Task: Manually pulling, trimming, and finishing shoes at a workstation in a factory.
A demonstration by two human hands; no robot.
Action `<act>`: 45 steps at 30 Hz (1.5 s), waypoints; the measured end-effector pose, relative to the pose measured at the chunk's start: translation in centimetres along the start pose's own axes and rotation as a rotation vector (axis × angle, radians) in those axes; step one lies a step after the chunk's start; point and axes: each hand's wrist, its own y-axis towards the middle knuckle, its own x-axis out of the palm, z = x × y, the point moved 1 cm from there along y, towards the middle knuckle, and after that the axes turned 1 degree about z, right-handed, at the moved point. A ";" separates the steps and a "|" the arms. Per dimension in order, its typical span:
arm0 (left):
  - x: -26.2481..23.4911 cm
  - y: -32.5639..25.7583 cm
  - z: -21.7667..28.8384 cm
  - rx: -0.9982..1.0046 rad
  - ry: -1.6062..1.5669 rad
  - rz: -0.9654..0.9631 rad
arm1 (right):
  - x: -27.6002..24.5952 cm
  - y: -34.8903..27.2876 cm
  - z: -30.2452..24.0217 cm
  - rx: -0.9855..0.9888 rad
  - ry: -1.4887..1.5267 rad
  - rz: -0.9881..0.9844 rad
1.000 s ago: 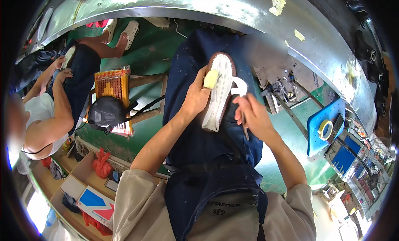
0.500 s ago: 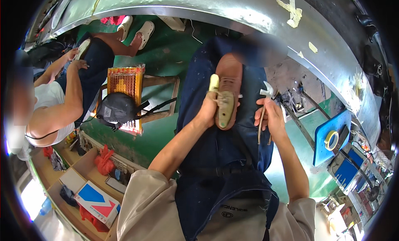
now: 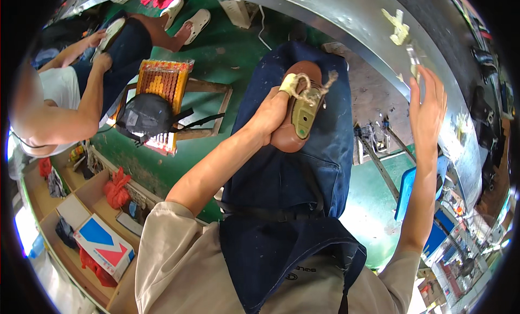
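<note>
On my lap lies a brown leather shoe upper [image 3: 299, 70] stretched over an olive-green shoe last [image 3: 304, 119], tilted slightly to the right. A loop of pale string [image 3: 307, 92] rises from the last. My left hand [image 3: 273, 111] grips the shoe's left side, its thumb wearing a yellow finger cover [image 3: 287, 83] near the string. My right hand [image 3: 428, 105] reaches far out to the right over the metal bench, fingers stretched out. Just beyond its fingertips is the metal head of a hammer [image 3: 413, 59]; its handle is mostly hidden.
A curved metal bench [image 3: 346, 27] runs across the far side and right. At left sits another person [image 3: 70, 97] holding a light shoe. A stool bears a beaded mat [image 3: 162, 76] and black bag [image 3: 145, 118]. Lower left stands a wooden compartment box [image 3: 97, 192]; a blue stool [image 3: 406, 187] is at right.
My right hand has carried the hammer from beside my lap up and right to the bench, and its fingers have straightened. The shoe has turned slightly in my left hand.
</note>
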 end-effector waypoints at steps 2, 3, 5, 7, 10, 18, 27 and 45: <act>0.6 -0.7 0.0 0.057 0.016 0.096 | -0.5 -1.9 -2.8 0.169 0.302 -0.202; 0.7 -0.9 0.2 0.116 0.043 0.167 | -0.5 -3.0 -4.2 0.350 0.580 -0.400; 0.2 -0.7 -0.2 0.165 0.067 0.168 | -0.6 -5.1 -7.3 0.598 1.041 -0.764; 0.7 -1.2 0.4 0.240 -0.059 0.119 | -1.3 -6.8 -9.8 0.616 1.303 -0.878; 2.9 -1.5 0.2 0.538 0.177 0.185 | -1.4 -8.1 -13.3 0.723 1.651 -0.806; 1.8 -2.9 3.4 1.053 0.698 0.033 | -1.9 -2.6 -7.3 0.946 1.743 -0.563; -5.9 -0.8 -7.4 0.585 0.348 0.116 | 7.8 10.7 13.6 1.058 1.081 -0.067; -4.1 2.5 -4.0 0.403 -0.042 0.211 | 8.6 14.9 -12.0 0.164 0.714 -0.352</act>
